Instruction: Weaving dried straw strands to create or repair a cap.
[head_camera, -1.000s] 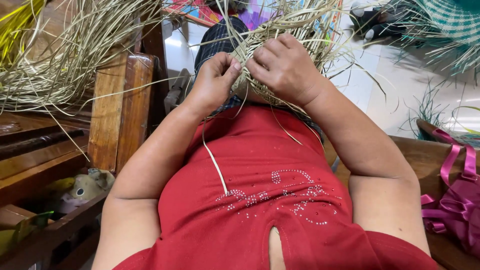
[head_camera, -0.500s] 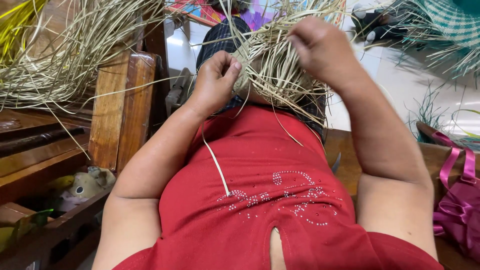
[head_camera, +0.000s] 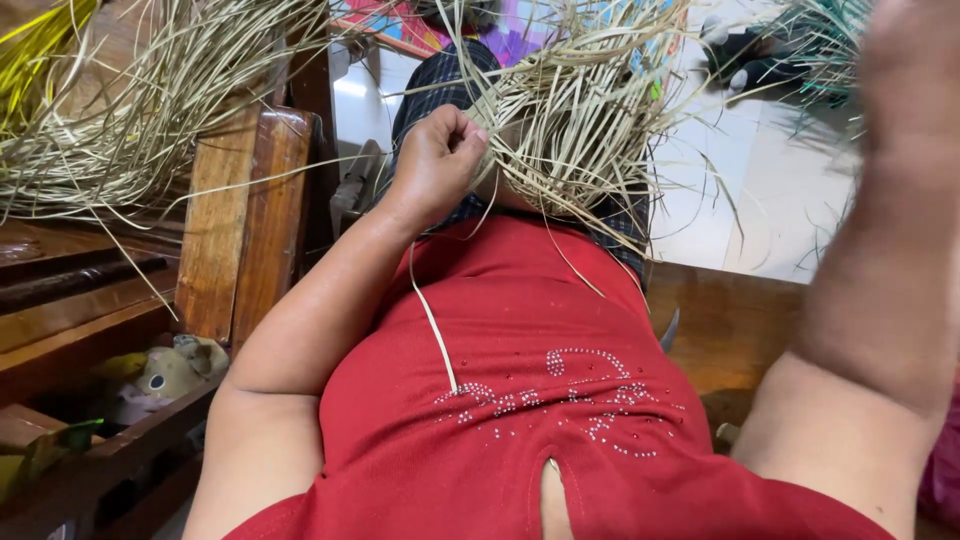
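On my lap rests a half-woven piece of pale dry straw with many loose ends sticking out. My left hand is closed on its left edge, pinching the strands. My right arm is lifted high at the right and blurred. Only part of my right hand shows at the top edge, well away from the weave, and what it holds is not visible. One loose pale strand hangs down over my red dress.
A heap of loose straw lies on the wooden bench at left, beside its upright arm. A plush toy sits on a lower shelf. Green straw lies on the white tiled floor.
My right hand has left the weave and swung up and to the right, out toward the frame's edge. My left hand has stayed closed on the straw.
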